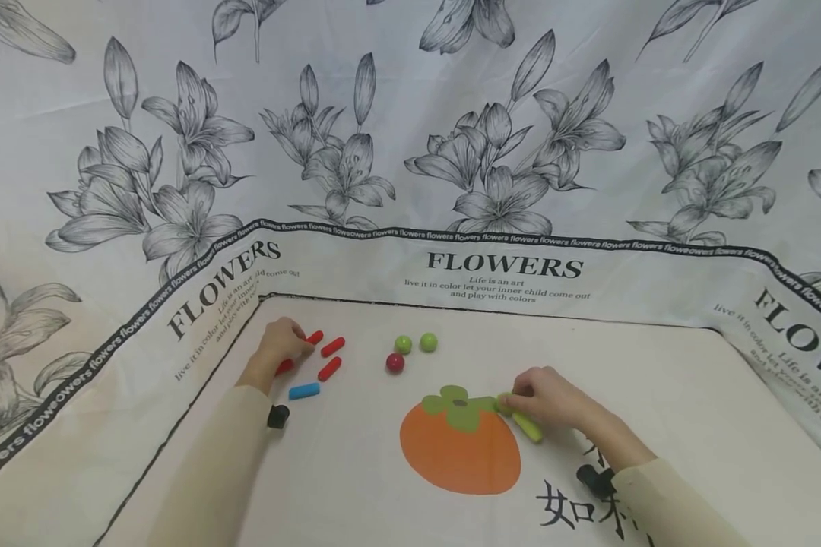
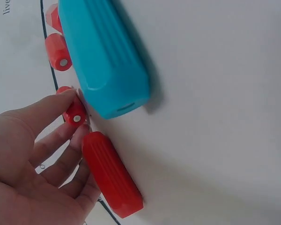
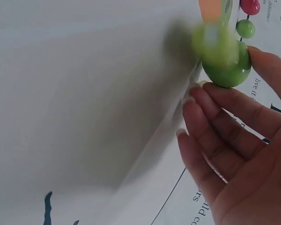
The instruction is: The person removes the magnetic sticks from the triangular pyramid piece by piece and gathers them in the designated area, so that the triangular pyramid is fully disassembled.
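Note:
My left hand (image 1: 282, 346) pinches a red stick (image 2: 75, 111) with a pale round dot on its end, at the left of the table. Beside that hand lies another red stick (image 2: 113, 174), and two more, one of them a red stick (image 1: 330, 369), lie just to its right. A blue stick (image 1: 304, 391) rests nearer to me. Between thumb and fingertips my right hand (image 1: 550, 396) holds a green ball (image 3: 228, 70) by the printed persimmon. A yellow-green stick (image 1: 527, 428) is close under that hand, blurred in the right wrist view; whether it joins the ball I cannot tell.
Two green balls, one of them a green ball (image 1: 429, 342), and a red ball (image 1: 394, 362) sit at the back middle. The white cloth (image 1: 356, 456) bears an orange persimmon print (image 1: 458, 456) and dark characters. Flower-printed fabric (image 1: 492, 175) rises behind and at the sides.

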The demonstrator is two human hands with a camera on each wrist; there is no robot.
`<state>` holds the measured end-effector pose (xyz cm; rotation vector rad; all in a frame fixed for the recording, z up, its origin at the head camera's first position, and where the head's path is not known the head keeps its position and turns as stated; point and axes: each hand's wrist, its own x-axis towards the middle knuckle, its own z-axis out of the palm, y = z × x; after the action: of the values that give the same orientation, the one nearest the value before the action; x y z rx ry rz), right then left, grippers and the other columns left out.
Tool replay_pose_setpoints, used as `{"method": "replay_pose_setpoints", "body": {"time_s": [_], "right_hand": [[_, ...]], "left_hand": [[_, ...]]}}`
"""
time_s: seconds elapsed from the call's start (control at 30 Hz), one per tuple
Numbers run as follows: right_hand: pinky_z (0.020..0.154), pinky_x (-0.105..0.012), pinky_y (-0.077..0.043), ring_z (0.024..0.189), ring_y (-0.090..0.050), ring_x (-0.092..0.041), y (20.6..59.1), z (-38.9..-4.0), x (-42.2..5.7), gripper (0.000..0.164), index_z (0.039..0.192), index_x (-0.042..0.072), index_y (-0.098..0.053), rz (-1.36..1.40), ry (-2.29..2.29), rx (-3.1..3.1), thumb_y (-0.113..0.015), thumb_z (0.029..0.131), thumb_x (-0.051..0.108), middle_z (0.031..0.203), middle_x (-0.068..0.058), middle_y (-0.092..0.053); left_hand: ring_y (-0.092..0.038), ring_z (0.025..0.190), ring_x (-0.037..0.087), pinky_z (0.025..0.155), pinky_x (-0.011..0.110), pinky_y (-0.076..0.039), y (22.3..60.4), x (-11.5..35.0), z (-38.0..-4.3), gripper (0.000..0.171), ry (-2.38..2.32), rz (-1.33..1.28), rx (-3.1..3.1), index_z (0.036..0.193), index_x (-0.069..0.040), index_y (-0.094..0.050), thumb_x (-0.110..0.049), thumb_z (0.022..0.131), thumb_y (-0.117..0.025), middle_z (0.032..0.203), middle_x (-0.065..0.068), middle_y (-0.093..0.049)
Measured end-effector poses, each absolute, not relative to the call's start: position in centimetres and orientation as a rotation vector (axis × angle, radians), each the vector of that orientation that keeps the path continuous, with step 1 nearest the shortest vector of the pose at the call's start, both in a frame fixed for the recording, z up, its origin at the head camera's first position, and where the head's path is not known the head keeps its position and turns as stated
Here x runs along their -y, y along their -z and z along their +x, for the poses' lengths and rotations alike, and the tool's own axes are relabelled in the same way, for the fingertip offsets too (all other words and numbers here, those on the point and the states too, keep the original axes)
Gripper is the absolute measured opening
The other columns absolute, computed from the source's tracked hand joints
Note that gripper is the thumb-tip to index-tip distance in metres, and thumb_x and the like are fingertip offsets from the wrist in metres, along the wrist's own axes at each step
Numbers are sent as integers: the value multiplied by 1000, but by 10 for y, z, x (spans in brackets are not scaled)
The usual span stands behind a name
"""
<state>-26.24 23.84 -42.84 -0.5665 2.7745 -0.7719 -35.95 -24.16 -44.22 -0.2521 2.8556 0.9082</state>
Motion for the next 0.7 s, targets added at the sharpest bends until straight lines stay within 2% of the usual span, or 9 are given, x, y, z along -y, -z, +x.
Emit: {"method": "replay_pose_setpoints", "body": {"time_s": [0.13, 0.27, 0.33, 0.43, 0.53, 0.6, 0.7], "right_hand": [[52, -27, -36, 56, -44, -11, 428, -261, -238, 40, 67, 14, -67, -471, 670, -2816, -68, 97, 41, 57, 6, -48], [51, -25, -33, 54, -41, -10, 428, -260, -240, 46, 65, 13, -64, -478, 630, -2819, -64, 99, 44, 55, 7, -44], [54, -26, -39, 60, -47, -10, 427, -260, -242, 40, 75, 12, -69, -546, 651, -2814, -64, 100, 43, 63, 7, -52], [64, -30, -49, 75, -57, -13, 422, -259, -245, 27, 105, 8, -72, -698, 689, -2789, -65, 100, 33, 88, 1, -66], [74, -35, -54, 90, -62, -17, 418, -258, -246, 35, 129, 6, -66, -840, 721, -2729, -70, 97, 20, 112, -6, -67], [79, -38, -56, 95, -63, -20, 417, -258, -245, 39, 131, 7, -66, -906, 727, -2688, -72, 93, 11, 117, -7, -67], [82, -39, -56, 96, -64, -20, 420, -260, -243, 36, 124, 8, -72, -961, 744, -2652, -76, 88, 5, 115, -4, -69]], "left_hand": [[-56, 99, 31, 83, 40, -50, 441, 242, -359, 37, -918, -271, -2844, 117, 1, -64, -21, 91, -77, 114, 19, -62], [-56, 99, 31, 84, 40, -50, 441, 241, -357, 37, -913, -261, -2852, 117, 1, -63, -22, 91, -77, 114, 18, -61], [-56, 99, 32, 86, 42, -50, 440, 240, -354, 38, -908, -246, -2860, 116, 1, -64, -22, 90, -77, 114, 19, -61], [-56, 101, 33, 89, 45, -51, 436, 241, -349, 39, -895, -207, -2892, 116, 3, -64, -22, 89, -78, 115, 20, -62], [-57, 104, 35, 92, 48, -50, 432, 242, -345, 43, -897, -153, -2937, 121, 4, -63, -22, 90, -77, 118, 22, -62], [-56, 106, 36, 93, 49, -50, 428, 242, -343, 46, -902, -95, -2975, 126, 4, -62, -22, 91, -77, 121, 23, -61], [-56, 110, 38, 95, 50, -50, 420, 238, -339, 48, -900, 43, -3039, 130, 3, -60, -21, 93, -76, 126, 24, -60]]}}
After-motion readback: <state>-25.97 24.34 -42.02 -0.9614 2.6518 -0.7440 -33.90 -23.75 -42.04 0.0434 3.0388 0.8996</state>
